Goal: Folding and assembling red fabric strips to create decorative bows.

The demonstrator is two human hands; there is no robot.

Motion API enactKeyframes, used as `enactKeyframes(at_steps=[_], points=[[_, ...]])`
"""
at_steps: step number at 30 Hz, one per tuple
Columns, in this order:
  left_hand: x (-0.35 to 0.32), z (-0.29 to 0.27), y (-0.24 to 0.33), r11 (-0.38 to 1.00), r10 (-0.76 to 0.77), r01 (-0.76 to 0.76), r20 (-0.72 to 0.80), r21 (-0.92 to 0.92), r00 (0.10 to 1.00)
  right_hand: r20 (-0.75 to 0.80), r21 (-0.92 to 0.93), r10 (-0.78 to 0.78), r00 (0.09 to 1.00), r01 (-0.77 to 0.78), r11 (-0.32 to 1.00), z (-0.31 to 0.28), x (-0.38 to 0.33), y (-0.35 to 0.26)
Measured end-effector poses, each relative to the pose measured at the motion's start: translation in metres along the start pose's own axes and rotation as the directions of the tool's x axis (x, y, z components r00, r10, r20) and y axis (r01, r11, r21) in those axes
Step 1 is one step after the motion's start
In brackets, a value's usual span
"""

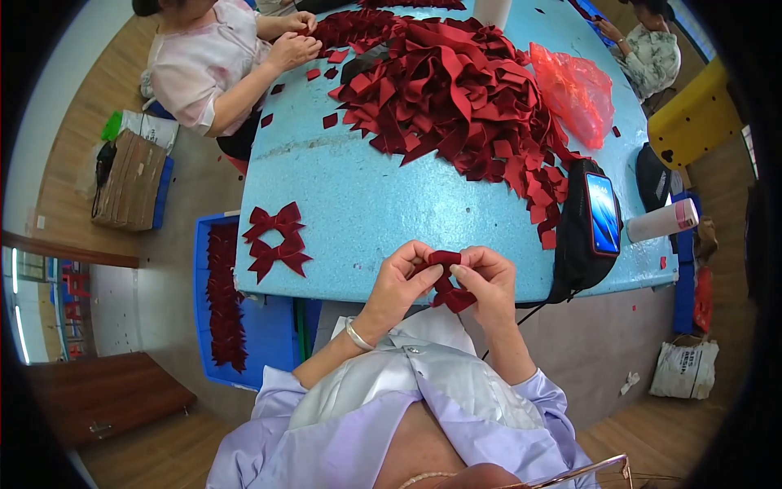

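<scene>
At the near edge of the table, my left hand (pixel 404 281) and my right hand (pixel 489 285) are both closed on one dark red velvet ribbon bow (pixel 454 300). Thumbs and fingertips pinch its upper band from either side, while the lower part hangs between the hands. My fingers hide some of its folds. To the left, two similar red bows (pixel 277 254) lie close together near the table corner. Farther back is a large heap of loose red ribbon pieces (pixel 456 98), with small red squares scattered at its right side.
On the light blue table (pixel 342 196), a black pouch with a phone (pixel 603 213) and a pale bottle (pixel 661 220) sit at right. A red plastic bag (pixel 574 94) touches the heap. Left below stands a blue crate (pixel 265 330) of bows. Co-workers sit far left and far right.
</scene>
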State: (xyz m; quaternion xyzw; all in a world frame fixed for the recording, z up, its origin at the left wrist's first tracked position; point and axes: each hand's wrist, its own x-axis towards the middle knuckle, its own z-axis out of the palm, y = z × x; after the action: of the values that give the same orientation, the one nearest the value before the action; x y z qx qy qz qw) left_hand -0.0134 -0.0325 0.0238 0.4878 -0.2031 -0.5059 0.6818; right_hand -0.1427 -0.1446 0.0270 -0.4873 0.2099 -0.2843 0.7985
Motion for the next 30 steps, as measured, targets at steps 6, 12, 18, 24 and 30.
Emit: enactKeyframes(at_steps=[6, 12, 18, 24, 30], points=[[-0.008, -0.015, 0.009, 0.977, -0.086, 0.092, 0.036, -0.192, 0.996, -0.009, -0.052, 0.001, 1.000, -0.001, 0.999, 0.010, 0.004, 0.003], [-0.015, -0.028, 0.006, 0.949, -0.118, 0.145, 0.110, -0.279, 0.987, 0.156, -0.404, -0.155, 0.975, 0.207, 0.891, 0.028, 0.011, -0.007], [-0.018, -0.034, 0.005, 0.963, -0.088, 0.109, 0.092, -0.248, 0.992, 0.354, -0.656, -0.339, 0.872, 0.490, 0.574, 0.039, 0.017, -0.013], [-0.022, -0.037, 0.005, 0.974, -0.088, 0.106, 0.094, -0.202, 0.992, 0.391, -0.671, -0.383, 0.837, 0.544, 0.504, 0.049, 0.020, -0.015], [-0.026, -0.036, 0.008, 0.980, -0.077, 0.092, 0.090, -0.175, 0.993, 0.306, -0.714, -0.427, 0.851, 0.502, 0.488, 0.043, 0.016, -0.003]])
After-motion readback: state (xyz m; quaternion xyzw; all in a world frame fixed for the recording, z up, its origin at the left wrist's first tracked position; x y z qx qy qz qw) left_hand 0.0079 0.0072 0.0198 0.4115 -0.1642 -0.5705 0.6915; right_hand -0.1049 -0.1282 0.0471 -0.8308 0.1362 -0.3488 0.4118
